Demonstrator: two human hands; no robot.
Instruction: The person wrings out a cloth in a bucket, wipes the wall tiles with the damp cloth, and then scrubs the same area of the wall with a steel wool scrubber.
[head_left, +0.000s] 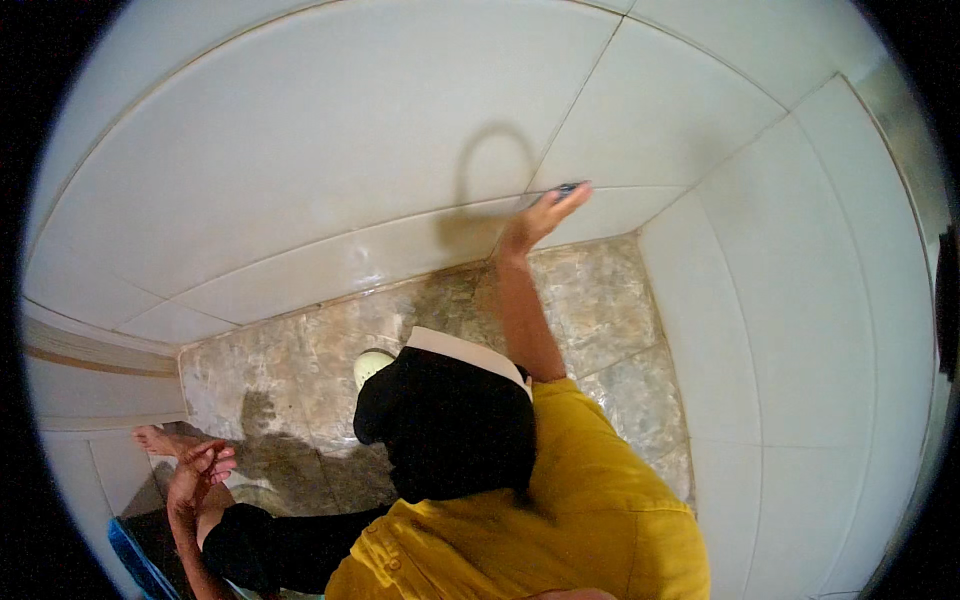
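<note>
My right hand (541, 217) reaches to the white tiled wall (360, 142), low down near a grout joint. It presses a small dark item (566, 191) against the tiles; the fingers cover most of it, so its kind cannot be told. At the lower left, my left hand (201, 472) is held over my bare lower leg, fingers spread and slightly curled, with nothing seen in it. A pale shoe (373, 367) stands on the floor beside my black-clad knee.
Mottled brown floor tiles (600, 292), with shiny patches, meet the walls in a corner at the right. A second tiled wall (795, 315) rises at the right. A blue-edged object (139, 559) lies at the lower left. One bare foot is beside the left wall.
</note>
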